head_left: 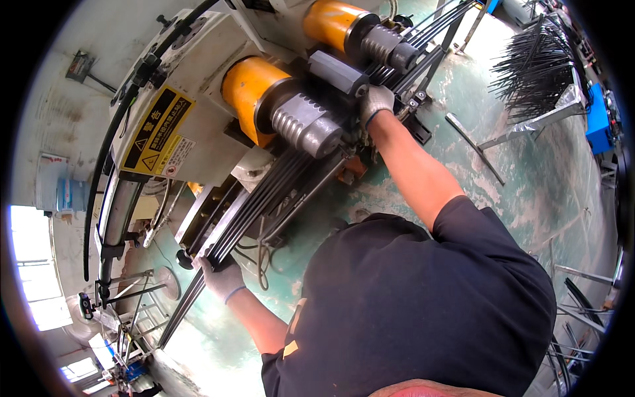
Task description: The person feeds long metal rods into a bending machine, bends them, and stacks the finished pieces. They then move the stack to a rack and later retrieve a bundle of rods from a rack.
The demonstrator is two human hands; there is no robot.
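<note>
Worn green floor (476,109) lies beneath dark rods (254,206), grasped by the left hand's (223,275) fingers at eight o'clock; the right hand (377,101) at one, its fingers' hold hidden, could get pinched against the grey block (336,71) if rods slip.

Dark short-sleeved T-shirt (423,304), yellow-orange marking (291,349) on left side. Left hand (223,278), right hand (378,100): off-white knit work gloves (228,283), blue cuff edging (234,294). Forearms (261,321) bare.

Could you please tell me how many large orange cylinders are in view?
2: one cylinder upper left of centre, another cylinder at the top edge, farther right; more could be hidden.
</note>
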